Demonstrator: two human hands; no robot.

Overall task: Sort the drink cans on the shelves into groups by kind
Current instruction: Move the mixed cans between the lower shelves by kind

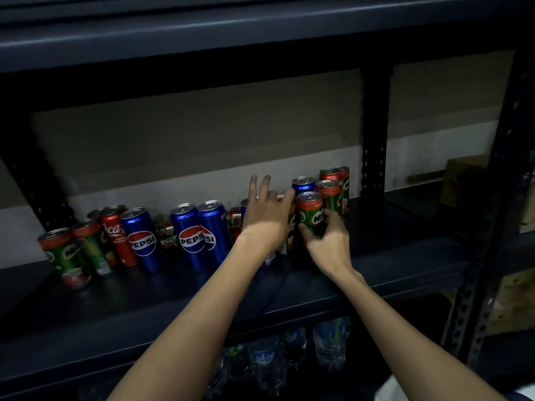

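Hands among mixed cans on the shelf point(333, 287).
Right hand point(330, 241) grips a Milo can point(311, 214); left hand point(267, 215), fingers spread beside it, could topple crowded neighbours.

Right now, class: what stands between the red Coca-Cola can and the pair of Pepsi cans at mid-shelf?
In the head view, a single Pepsi can stands between the Coca-Cola can and the Pepsi pair; behind it sit small, dim red-green cans.
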